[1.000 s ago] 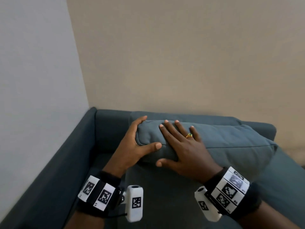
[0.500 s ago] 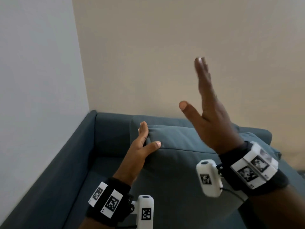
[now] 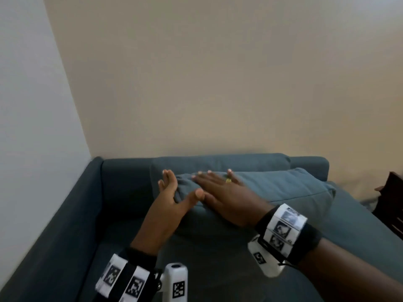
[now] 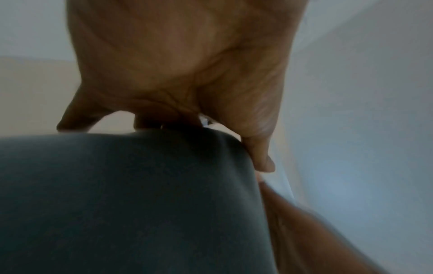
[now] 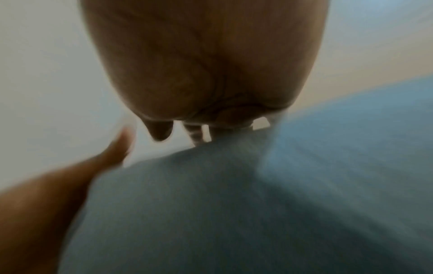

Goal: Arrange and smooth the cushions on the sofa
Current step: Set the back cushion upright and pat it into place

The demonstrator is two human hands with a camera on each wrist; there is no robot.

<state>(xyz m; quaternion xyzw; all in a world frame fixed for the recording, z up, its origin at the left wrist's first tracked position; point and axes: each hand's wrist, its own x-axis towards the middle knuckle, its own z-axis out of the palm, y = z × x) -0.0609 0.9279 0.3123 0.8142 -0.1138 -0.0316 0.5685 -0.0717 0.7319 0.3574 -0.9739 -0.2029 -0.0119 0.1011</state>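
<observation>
A blue-grey cushion [image 3: 277,188] leans against the back of the dark blue sofa [image 3: 72,225]. My left hand [image 3: 169,199] stands at the cushion's left end, fingers straight along its corner and thumb laid across the front. My right hand [image 3: 226,194], wearing a gold ring, lies flat and blurred on the cushion's upper left part, fingers stretched out. In the left wrist view the cushion [image 4: 128,204] fills the lower half under the palm. The right wrist view shows the cushion [image 5: 211,204] beneath the flat palm, all blurred.
The sofa sits in a room corner, with a white wall at left and a beige wall behind. A fixed back cushion [image 3: 218,162] stands behind the loose one. Dark wooden furniture [image 3: 390,203] shows at the right edge. The seat [image 3: 218,258] lies in front.
My right hand, raised high half a second ago, has come down flat onto the cushion. The left hand has stayed at the cushion's left corner.
</observation>
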